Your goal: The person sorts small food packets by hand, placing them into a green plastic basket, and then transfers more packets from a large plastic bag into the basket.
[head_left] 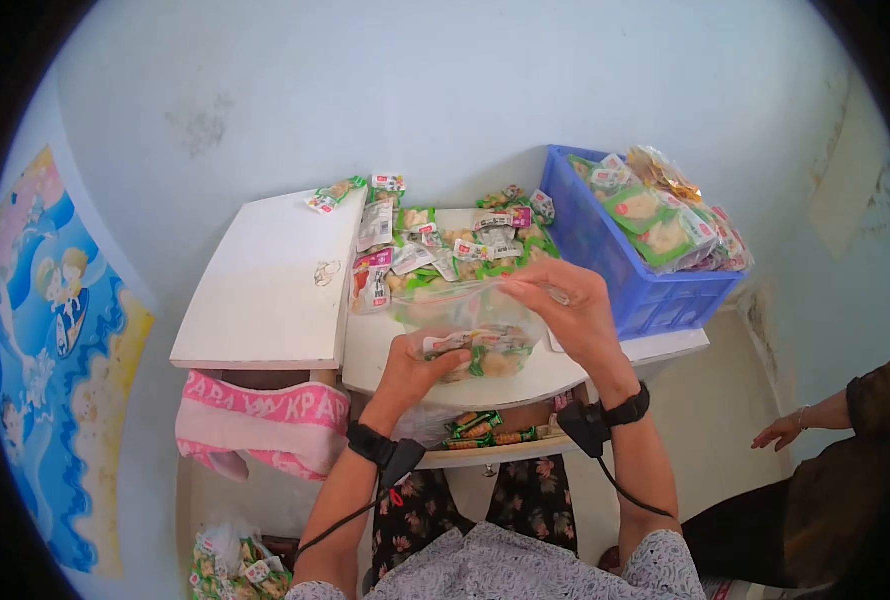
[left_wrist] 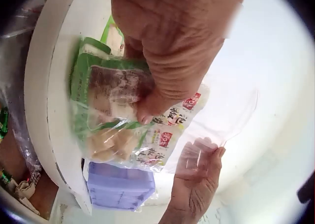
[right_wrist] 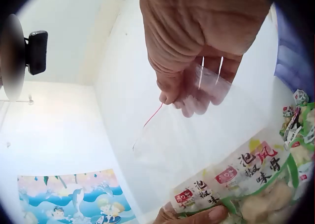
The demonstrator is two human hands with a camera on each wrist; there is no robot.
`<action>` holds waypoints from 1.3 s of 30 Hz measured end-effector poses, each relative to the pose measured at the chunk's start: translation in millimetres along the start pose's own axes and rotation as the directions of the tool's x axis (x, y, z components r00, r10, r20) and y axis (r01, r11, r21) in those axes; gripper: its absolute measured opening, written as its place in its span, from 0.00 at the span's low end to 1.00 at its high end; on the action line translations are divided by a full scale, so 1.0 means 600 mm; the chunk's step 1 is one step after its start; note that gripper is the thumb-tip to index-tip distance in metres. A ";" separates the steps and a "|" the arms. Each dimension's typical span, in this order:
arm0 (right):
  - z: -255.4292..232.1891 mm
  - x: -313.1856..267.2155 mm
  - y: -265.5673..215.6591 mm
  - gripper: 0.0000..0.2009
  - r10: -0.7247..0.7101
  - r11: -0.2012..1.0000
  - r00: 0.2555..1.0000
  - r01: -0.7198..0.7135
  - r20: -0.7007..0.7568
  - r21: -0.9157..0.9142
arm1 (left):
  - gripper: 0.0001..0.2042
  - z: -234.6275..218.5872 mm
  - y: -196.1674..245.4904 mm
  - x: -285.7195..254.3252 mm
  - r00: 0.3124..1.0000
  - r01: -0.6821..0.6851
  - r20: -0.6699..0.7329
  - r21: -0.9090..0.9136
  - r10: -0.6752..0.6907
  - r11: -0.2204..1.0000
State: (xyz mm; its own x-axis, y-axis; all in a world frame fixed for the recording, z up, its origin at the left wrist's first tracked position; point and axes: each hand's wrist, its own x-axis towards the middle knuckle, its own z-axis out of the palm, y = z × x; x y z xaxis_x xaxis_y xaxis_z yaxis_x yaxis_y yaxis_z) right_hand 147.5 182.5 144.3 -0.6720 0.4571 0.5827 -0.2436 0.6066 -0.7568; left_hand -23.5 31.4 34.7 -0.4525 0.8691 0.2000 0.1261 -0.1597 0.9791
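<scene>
Well, my grip is taken on both sides; my left hand (head_left: 420,368) pinches the lower side of a clear bag (head_left: 465,315), thumb across the front over the green-edged packets (head_left: 500,362) inside, while my right hand (head_left: 575,310) pinches its upper edge between thumb and fingers. The bag is held up just over the front of the white surface (head_left: 370,350); its film looks thin, soft and slippery, so the empty upper part should crumple or fold unless drawn taut; the packets look plump and pliable, fairly light each, with most of the weight low down. I'd judge the best holds to be a firm pinch at the top edge and a broader one around the packets, since squeezing the film alone could let it slide; it may be open at the top, though the clear film makes that hard to tell.

Behind the bag lie loose packets (head_left: 445,255) in a heap, near enough to snag its bottom; a blue crate (head_left: 655,305), piled with more, stands close by my right forearm and limits room on that side; a raised white panel (head_left: 260,285) is at my left, pink cloth (head_left: 255,425) hanging at its front; below the surface, an open drawer (head_left: 540,418) holds small green packets (head_left: 473,430); another person's hand (head_left: 783,430) is well apart, off to my right.
</scene>
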 end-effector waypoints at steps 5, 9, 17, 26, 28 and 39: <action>-0.011 -0.010 0.005 0.06 0.047 0.997 0.999 -0.047 0.001 -0.060 | 0.15 -0.003 -0.005 0.003 1.000 -0.017 0.018 0.014 0.016 1.000; -0.012 -0.003 0.001 0.06 -0.038 0.994 0.999 0.039 0.012 -0.097 | 0.15 -0.002 -0.005 0.004 0.999 -0.041 0.022 -0.016 0.041 0.999; -0.020 -0.014 0.013 0.05 0.062 0.998 0.998 -0.062 -0.024 0.018 | 0.17 0.002 0.002 0.006 0.999 -0.023 0.041 0.058 0.021 0.998; -0.030 -0.005 -0.001 0.05 -0.044 0.999 0.999 0.044 -0.026 -0.010 | 0.15 0.011 0.134 0.028 0.981 -0.190 -0.048 -0.091 0.187 0.977; -0.021 -0.011 -0.002 0.05 -0.068 0.998 0.997 0.068 -0.027 0.006 | 0.10 -0.001 0.139 0.036 0.963 -0.249 -0.072 0.127 0.259 0.960; -0.028 -0.016 0.009 0.06 -0.254 0.949 0.965 0.236 -0.067 -0.208 | 0.08 0.045 0.247 0.028 0.835 -0.526 0.255 0.628 0.488 0.573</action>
State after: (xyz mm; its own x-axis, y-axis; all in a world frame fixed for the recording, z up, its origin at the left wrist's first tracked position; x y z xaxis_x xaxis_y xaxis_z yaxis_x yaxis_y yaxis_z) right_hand 164.2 192.2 139.8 -0.5392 0.3307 0.7745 -0.2440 0.8189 -0.5195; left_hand 11.3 34.7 182.4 -0.0913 0.7671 0.6350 0.8650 -0.2548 0.4322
